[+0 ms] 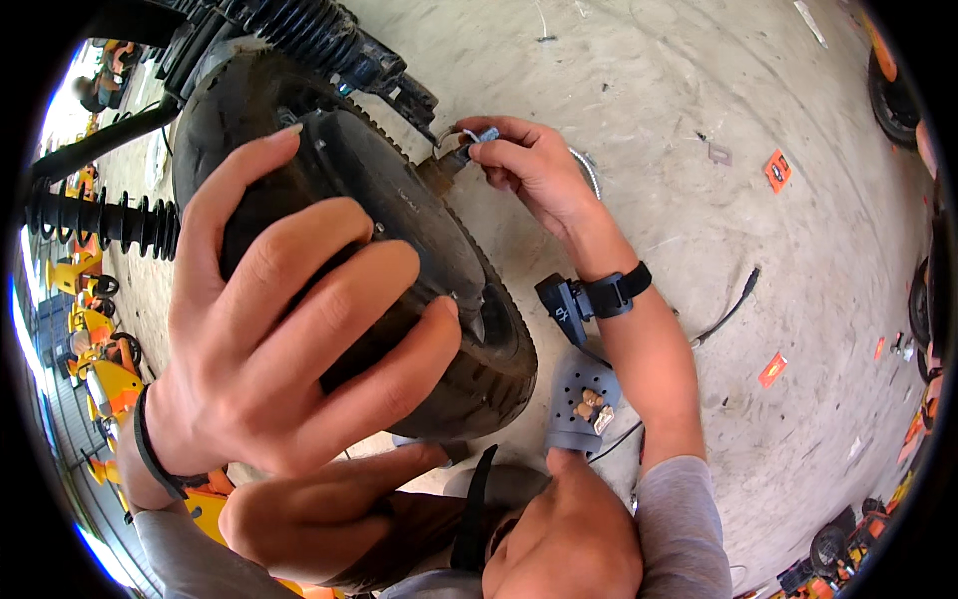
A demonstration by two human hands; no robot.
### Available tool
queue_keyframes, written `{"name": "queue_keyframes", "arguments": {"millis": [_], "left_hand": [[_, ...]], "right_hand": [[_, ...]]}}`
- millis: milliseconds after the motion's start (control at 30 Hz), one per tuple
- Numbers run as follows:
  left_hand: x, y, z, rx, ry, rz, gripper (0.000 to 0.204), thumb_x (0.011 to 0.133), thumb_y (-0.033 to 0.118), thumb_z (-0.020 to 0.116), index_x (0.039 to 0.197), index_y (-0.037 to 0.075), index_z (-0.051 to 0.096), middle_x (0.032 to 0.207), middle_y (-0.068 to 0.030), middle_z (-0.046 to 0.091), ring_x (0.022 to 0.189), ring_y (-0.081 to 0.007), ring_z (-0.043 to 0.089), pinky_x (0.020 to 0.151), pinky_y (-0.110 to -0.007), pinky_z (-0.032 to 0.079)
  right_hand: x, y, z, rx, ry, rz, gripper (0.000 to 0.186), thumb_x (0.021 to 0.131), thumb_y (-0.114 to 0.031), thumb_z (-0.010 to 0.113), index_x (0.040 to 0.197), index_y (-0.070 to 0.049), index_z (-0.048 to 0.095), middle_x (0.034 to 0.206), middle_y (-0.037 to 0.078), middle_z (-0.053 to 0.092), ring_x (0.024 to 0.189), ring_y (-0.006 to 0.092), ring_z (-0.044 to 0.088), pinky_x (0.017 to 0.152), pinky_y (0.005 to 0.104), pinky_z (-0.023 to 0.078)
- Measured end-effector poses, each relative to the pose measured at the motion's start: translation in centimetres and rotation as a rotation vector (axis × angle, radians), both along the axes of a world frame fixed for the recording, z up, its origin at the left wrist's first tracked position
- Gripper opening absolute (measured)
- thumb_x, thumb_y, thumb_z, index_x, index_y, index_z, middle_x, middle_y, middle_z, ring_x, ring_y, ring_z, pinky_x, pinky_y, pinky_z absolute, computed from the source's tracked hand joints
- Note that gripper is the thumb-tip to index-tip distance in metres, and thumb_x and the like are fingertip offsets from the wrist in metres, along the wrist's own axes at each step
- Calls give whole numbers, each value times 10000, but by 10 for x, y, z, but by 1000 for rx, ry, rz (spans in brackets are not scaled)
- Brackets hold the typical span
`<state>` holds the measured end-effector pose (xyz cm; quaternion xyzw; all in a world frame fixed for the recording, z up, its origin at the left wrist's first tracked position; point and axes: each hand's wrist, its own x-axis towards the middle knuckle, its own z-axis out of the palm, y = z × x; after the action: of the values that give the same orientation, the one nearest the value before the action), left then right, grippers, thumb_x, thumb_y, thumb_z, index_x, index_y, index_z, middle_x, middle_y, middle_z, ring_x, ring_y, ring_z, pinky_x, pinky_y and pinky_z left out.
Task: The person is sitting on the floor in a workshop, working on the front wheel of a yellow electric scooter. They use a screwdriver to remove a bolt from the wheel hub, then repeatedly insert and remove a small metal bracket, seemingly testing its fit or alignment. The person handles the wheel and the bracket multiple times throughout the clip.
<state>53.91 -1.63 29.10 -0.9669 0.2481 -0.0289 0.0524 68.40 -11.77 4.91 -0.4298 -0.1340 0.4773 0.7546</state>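
Left hand (289,329) up front, fingers half-spread over the black wheel (399,205); right hand (539,170), just beside the wheel, has fingers pinched on a small bluish part (487,135). Looks mid-job: part's not released yet, can't tell what's finished.

Dusty grey-beige concrete floor (649,60); from here I see small flat orange rectangular packets (778,171) scattered, thin black cable (741,299), narrow whitish strip (811,24).

The left hand (225,364) is resting across a wheel (404,205); the right hand (534,165) is pinching a blue piece (487,135) beside it.
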Motion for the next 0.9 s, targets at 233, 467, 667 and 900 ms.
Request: {"name": "queue_keyframes", "arguments": {"millis": [233,467,667,900], "left_hand": [[1,5,-4,-16,-24,-28,405,556,176,742,956,151,678,875,-52,609,878,-264,625,934,-627,476],[-1,3,-4,-19,-32,-14,409,553,176,744,956,149,679,870,-54,605,874,-265,622,922,-622,486],[1,1,-3,-25,-22,-3,408,557,162,755,959,154,682,872,-53,605,874,-263,623,929,-624,481],[1,1,-4,-36,-31,4,403,553,157,758,949,157,687,870,-49,606,867,-259,623,936,-622,476]], "right_hand": [[9,-5,-10,-62,88,-357,365,902,-95,577,1235,50,610,942,42,658,639,90,488,591,235,402],[26,-26,-7,124,374,-268,399,944,-172,598,1279,42,568,1148,99,640,701,88,496,602,239,395],[25,-31,-17,58,183,-319,289,955,-83,597,1217,38,593,1080,98,674,664,94,512,589,236,411],[33,-31,-22,29,124,-191,282,948,-105,631,1206,8,640,1001,50,681,691,71,530,626,223,435]]}}
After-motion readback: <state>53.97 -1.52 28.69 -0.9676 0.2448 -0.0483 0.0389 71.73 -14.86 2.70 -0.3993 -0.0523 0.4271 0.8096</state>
